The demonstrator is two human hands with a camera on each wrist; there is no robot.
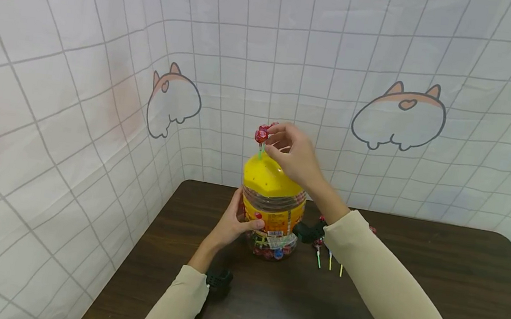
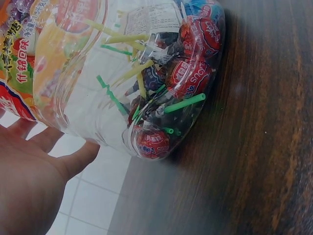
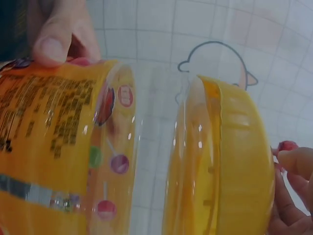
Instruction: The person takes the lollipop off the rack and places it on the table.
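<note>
A clear plastic candy jar with a yellow lid stands upright on the table. My left hand grips its left side, thumb across the front label. Through the jar's lower wall, red-wrapped lollipops and green and yellow sticks show in the left wrist view. Red lollipops stand on their sticks at the top of the lid. Above the lid, my right hand pinches a red lollipop at its fingertips; its stick is partly hidden by the fingers.
Several loose lollipops lie on the dark wooden table right of the jar, partly covered by my right forearm. A white grid-patterned cloth hangs behind the table and along its left side.
</note>
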